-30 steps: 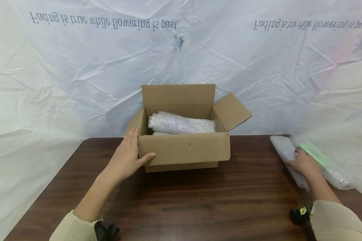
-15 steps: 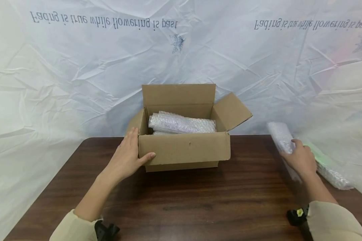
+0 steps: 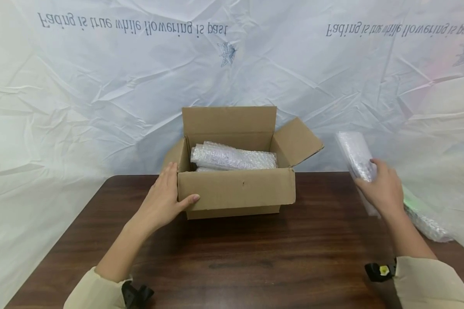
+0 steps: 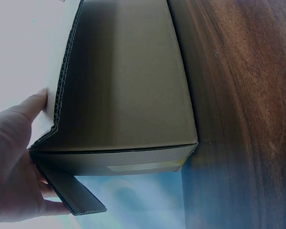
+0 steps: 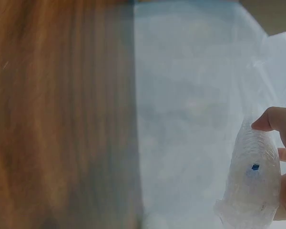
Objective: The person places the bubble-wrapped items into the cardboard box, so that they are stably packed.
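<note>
An open cardboard box (image 3: 236,189) stands on the table with its flaps spread. My left hand (image 3: 160,199) holds its near left corner, thumb over the front flap and fingers against the left flap (image 4: 71,191). Bubble-wrapped packages (image 3: 233,158) lie inside the box; the lower ones are mostly hidden. Off to the right, my right hand (image 3: 383,189) grips a long bubble-wrapped package (image 3: 353,150) between thumb and fingers. That package is tilted and raised above the table. In the right wrist view a small blue mark shows through the package's wrap (image 5: 255,166).
Another clear-wrapped package (image 3: 427,219), partly green, lies at the table's right edge beyond my right forearm. A brown wood-grain table (image 3: 255,266) runs under everything. White sheeting (image 3: 120,94) with printed words hangs behind it and at the sides.
My right hand has lifted the wrapped package off the table at the right, moving it up and slightly left, away from the green one. The left hand and box stay in place.
</note>
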`<state>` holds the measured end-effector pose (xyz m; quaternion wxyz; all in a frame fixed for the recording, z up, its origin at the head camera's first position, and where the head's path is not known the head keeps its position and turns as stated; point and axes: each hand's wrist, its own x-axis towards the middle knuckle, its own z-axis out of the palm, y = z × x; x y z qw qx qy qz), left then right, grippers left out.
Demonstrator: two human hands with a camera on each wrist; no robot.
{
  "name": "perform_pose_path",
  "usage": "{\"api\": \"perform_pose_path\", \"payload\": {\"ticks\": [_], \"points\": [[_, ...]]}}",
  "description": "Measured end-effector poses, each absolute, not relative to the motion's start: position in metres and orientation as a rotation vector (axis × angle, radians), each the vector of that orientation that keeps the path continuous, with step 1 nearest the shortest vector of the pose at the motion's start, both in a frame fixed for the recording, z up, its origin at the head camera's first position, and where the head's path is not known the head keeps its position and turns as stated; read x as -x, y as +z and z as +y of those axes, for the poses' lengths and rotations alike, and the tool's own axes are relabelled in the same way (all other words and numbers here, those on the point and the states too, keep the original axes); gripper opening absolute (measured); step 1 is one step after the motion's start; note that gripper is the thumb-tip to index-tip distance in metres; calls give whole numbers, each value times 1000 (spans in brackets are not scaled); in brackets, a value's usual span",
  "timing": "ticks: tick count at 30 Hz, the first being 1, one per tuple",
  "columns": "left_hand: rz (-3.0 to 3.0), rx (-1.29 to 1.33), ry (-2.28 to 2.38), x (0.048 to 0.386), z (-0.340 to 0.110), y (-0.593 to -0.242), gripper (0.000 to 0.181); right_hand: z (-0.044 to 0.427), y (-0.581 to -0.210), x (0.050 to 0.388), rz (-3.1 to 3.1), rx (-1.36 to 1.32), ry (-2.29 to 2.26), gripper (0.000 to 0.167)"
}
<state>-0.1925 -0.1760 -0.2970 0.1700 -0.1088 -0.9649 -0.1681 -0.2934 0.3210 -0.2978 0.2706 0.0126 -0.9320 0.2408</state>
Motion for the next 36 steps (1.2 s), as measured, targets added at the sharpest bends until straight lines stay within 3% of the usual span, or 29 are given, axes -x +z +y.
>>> {"api": "perform_pose_path", "payload": {"ticks": [36], "points": [[-2724,332,-468,192,-176,-297,99,228,-234,245,-1971,-414,684,59]]}}
